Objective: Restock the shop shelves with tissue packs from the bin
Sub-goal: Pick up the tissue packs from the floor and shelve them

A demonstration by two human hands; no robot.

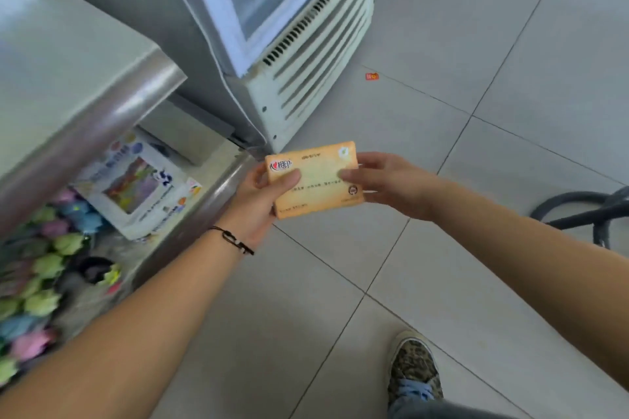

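An orange tissue pack (pixel 318 185) with a red logo hangs in the air over the tiled floor, held between both hands. My left hand (pixel 258 204) grips its left end, thumb on the top face. My right hand (pixel 391 184) grips its right end, thumb also on top. The grey metal shelves (pixel 102 119) stand to the left; the pack is just beyond the lower shelf's corner. No bin shows in this view.
A white box with a colourful picture (pixel 136 187) and several small pastel items (pixel 44 269) lie on the lower shelf. A glass-door cooler (pixel 306 54) stands behind. A black hose (pixel 585 211) lies at the right. My shoe (pixel 413 371) is below.
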